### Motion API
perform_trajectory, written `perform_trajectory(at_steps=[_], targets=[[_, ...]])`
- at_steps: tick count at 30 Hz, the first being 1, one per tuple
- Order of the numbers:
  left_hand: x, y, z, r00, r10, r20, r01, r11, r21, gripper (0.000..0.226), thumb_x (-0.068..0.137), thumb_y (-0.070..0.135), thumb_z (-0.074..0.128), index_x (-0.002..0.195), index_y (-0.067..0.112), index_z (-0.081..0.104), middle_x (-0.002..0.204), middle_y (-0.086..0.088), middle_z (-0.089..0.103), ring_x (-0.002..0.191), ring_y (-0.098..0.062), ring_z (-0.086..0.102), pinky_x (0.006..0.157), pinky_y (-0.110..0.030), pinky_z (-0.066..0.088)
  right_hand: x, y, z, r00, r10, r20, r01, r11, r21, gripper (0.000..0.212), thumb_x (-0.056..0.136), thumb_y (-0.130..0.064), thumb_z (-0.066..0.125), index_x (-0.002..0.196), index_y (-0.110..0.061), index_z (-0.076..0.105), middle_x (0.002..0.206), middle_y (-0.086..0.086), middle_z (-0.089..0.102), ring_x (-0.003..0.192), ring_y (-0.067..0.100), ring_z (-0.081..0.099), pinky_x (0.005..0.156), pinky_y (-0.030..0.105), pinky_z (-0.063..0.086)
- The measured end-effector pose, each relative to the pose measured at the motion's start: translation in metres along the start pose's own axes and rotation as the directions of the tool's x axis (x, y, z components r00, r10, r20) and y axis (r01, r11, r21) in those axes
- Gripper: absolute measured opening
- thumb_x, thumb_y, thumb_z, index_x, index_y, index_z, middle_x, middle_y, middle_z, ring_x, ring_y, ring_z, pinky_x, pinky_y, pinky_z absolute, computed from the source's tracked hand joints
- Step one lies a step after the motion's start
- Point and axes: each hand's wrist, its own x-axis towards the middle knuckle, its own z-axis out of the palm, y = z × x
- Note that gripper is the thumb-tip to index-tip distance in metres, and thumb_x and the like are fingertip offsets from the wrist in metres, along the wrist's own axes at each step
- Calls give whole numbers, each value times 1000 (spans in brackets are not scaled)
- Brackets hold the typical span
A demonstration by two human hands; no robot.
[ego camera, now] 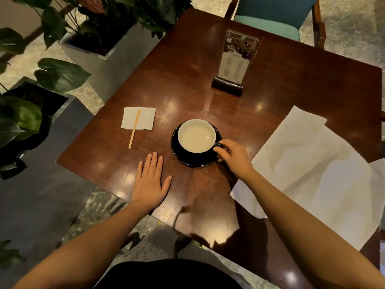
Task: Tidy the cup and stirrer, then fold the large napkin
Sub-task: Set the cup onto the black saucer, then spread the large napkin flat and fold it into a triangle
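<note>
A dark cup (196,135) with a white inside and milky drink stands on a black saucer (187,158) in the middle of the wooden table (183,80). My right hand (234,156) pinches the cup's handle at its right side. My left hand (151,180) lies flat on the table, fingers apart, left of the saucer and holding nothing. A wooden stirrer (134,129) lies partly on a small white napkin (145,118) at the left. The large white napkin (312,174) lies spread and creased at the right, hanging over the table's edge.
A clear menu stand (234,61) on a dark base stands behind the cup. Potted plants (62,74) in grey planters line the left side. A teal chair (275,15) sits at the far side. The table's near corner points toward me.
</note>
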Motion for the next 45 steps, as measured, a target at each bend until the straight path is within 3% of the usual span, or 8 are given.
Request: perform_trajectory(at_steps=[12, 18, 23, 28, 35, 39, 42, 45], targets=[[1, -1, 1, 1000, 11, 30, -10, 999, -34, 73, 92, 55, 14, 148, 9, 12, 157, -10, 5, 145, -22, -1, 116, -42, -2, -7, -7, 5, 997, 57, -52, -55, 997, 47, 25, 92, -26, 57, 112, -12, 61, 84, 6, 61, 66, 16, 65, 59, 9, 45], [6, 10, -20, 978, -26, 205, 2, 993, 119, 72, 95, 52, 10, 148, 5, -2, 156, -16, -6, 144, -29, -7, 117, -43, 2, -16, -8, -1, 996, 56, -64, -55, 998, 9, 45, 88, -33, 60, 128, -15, 49, 123, 3, 55, 88, 15, 55, 79, 29, 46], [1, 49, -68, 891, -28, 453, -142, 931, 337, 62, 97, 45, 29, 144, 4, 22, 148, -19, 30, 130, -33, 37, 92, -37, 39, -46, 5, -27, 990, 97, -102, -104, 992, -72, 50, 89, -32, 60, 132, -10, 46, 132, 8, 52, 104, 22, 56, 87, 25, 43], [-12, 109, -102, 829, 249, 500, -369, 916, 156, 40, 96, 43, 36, 115, 13, 54, 112, -7, 62, 99, -26, 60, 67, -31, 41, -84, 33, -67, 945, 279, -170, -303, 942, -142, 47, 89, -32, 60, 127, -7, 49, 120, 14, 60, 103, 27, 58, 86, 31, 43], [11, 207, -78, 743, 576, 342, -578, 809, -106, 53, 96, 35, 38, 144, 16, 25, 150, -12, 28, 135, -30, 29, 107, -42, 31, -167, 73, -95, 784, 392, -481, -611, 621, -490, 41, 92, -31, 49, 125, -6, 48, 125, 16, 52, 111, 35, 46, 85, 42, 41], [16, 234, -35, 615, 682, 395, -700, 703, -124, 62, 98, 39, 34, 149, 26, 2, 158, -2, -11, 144, -20, -12, 116, -39, -2, -204, 94, -69, 731, 522, -439, -677, 630, -379, 67, 95, -51, 31, 145, -7, 24, 151, 19, 27, 134, 37, 29, 109, 45, 26], [20, 226, -6, 628, 674, 389, -717, 696, -49, 60, 94, 52, 9, 148, 29, -4, 156, 3, -17, 139, -14, -23, 113, -36, -13, -225, 107, -59, 788, 498, -362, -614, 684, -395, 89, 79, -65, -14, 149, -17, 15, 158, 10, 8, 145, 30, 7, 116, 46, 10], [21, 208, 5, 670, 675, 308, -706, 708, -16, 75, 76, 59, -9, 145, 29, -9, 153, 7, -19, 136, -12, -25, 107, -30, -22, -246, 125, -62, 820, 437, -370, -570, 691, -445, 88, 79, -63, -24, 149, -27, 15, 159, 3, 8, 146, 26, 5, 116, 48, 7]])
